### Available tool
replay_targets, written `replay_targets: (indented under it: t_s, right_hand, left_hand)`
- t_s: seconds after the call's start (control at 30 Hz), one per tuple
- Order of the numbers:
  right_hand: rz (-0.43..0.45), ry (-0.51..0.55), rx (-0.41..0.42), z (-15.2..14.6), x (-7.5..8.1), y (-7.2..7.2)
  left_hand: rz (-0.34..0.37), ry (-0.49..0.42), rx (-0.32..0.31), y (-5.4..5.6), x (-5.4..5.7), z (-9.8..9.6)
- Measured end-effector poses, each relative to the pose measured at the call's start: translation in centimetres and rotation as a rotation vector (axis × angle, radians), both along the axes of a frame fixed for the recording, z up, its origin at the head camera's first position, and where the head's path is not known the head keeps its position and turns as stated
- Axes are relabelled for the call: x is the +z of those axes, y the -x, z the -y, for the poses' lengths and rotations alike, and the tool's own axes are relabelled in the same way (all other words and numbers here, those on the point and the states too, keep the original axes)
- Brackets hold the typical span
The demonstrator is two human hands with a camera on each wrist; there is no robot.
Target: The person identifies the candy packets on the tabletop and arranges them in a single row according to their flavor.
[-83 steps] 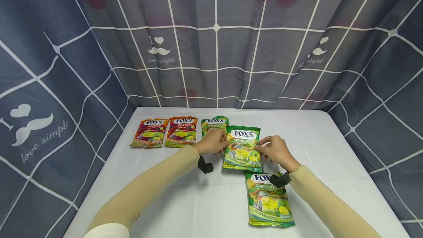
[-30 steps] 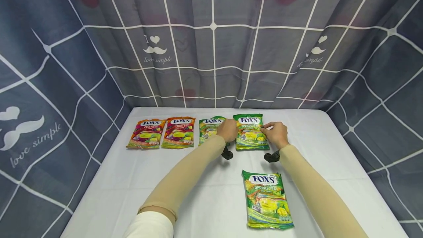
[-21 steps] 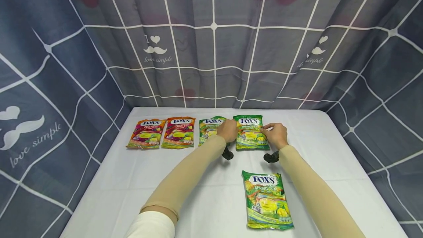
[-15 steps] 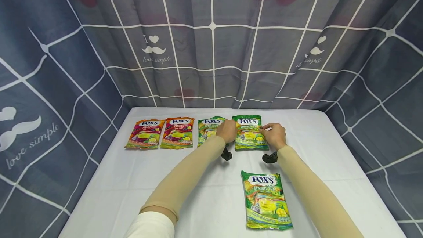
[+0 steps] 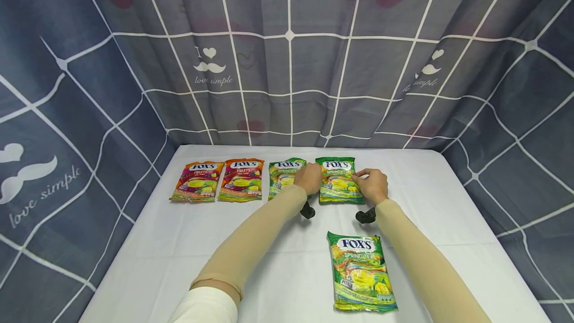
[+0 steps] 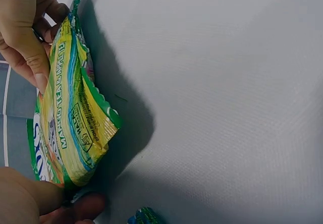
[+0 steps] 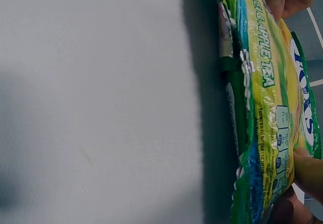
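Both hands hold a green candy bag (image 5: 337,181) marked FOX'S Spring Tea by its side edges at the back of the table. My left hand (image 5: 308,178) grips the left edge, its fingertips mostly hidden in the head view. The right hand (image 5: 373,186) pinches the right edge between thumb and fingers. In the left wrist view the bag's lower edge (image 6: 75,123) casts a shadow on the cloth; whether it touches cannot be told. Left of it lies another green bag (image 5: 283,176), partly covered by my left hand. A third green bag (image 5: 362,273) lies nearer the front.
Two orange-red FOX'S Fruits bags, the outer bag (image 5: 197,182) and the inner bag (image 5: 241,180), lie at the back left. A white cloth covers the table (image 5: 278,273). Grey checked curtains (image 5: 251,64) stand behind and on both sides.
Since the earliest frame, both hands have moved the held bag toward the back, level with the row of bags. Over the last second hands and bag have barely moved.
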State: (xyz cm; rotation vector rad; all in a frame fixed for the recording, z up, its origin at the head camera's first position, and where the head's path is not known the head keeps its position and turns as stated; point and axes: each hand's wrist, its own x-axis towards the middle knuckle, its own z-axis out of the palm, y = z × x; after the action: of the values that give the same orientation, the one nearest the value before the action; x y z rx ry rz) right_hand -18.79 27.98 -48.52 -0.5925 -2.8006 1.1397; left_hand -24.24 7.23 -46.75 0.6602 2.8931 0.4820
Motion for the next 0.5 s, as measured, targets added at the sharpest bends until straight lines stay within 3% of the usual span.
replay_targets:
  t_s: [0.5]
  right_hand:
    - [-0.006, -0.018, 0.018, -0.15, -0.15, -0.25]
  left_hand:
    - [-0.017, 0.010, 0.011, -0.20, 0.20, -0.02]
